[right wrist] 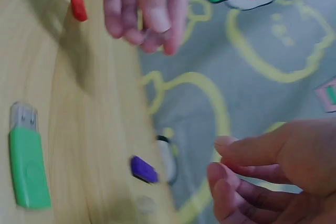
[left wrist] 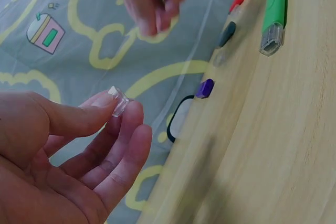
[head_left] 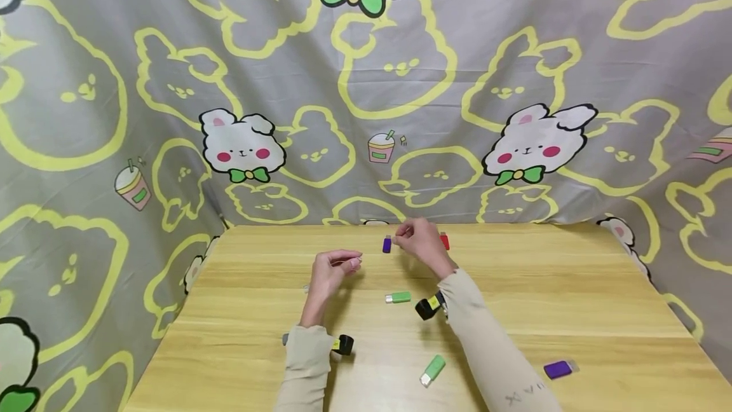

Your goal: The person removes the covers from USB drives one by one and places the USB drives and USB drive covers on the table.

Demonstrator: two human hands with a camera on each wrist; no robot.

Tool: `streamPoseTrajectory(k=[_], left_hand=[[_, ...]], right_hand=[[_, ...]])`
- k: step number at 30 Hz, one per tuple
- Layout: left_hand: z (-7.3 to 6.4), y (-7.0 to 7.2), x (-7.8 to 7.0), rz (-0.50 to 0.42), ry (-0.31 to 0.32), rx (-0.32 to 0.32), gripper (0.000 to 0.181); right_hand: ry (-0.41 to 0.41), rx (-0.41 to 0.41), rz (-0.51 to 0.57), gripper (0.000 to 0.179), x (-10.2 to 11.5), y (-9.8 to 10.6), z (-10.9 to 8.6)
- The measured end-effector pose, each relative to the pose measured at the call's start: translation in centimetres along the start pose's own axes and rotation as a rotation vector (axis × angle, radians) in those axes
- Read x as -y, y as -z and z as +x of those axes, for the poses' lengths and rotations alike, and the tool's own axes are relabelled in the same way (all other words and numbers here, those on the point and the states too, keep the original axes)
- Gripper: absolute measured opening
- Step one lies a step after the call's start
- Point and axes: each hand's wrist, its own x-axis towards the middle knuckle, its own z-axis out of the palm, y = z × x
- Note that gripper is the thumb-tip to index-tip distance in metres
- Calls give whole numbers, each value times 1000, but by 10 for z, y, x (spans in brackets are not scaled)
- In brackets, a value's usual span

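My left hand [head_left: 328, 278] is raised above the table's middle. Its thumb and index finger pinch a small clear plastic cap [left wrist: 119, 102]. My right hand [head_left: 422, 243] hovers farther back and to the right, its thumb and fingers loosely bent with nothing visible between them [right wrist: 262, 166]. Beside its fingertips in the head view stands a purple USB stick [head_left: 387, 245] near the table's back edge. A red USB stick [head_left: 444, 241] is partly hidden behind that hand. Between the forearms lies a green USB stick [head_left: 398, 297] with its metal plug pointing left.
A second green USB stick [head_left: 433, 370] lies closer to the front, and another purple one [head_left: 558, 369] at the front right. A dark stick [left wrist: 227, 34] shows near the back edge in the left wrist view. Patterned grey cloth [head_left: 400, 81] hangs behind the wooden table [head_left: 229, 336].
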Motion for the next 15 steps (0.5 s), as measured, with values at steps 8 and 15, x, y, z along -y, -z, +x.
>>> streamPoseTrajectory(k=[8,15], left_hand=[[18,-8,-2,79,-6,-25,13],[41,-15,5,232,-14,30,12]], right_hand=[[22,-1,97,9,1,37,-54],[-18,-35,103,9,-9,50,-92]])
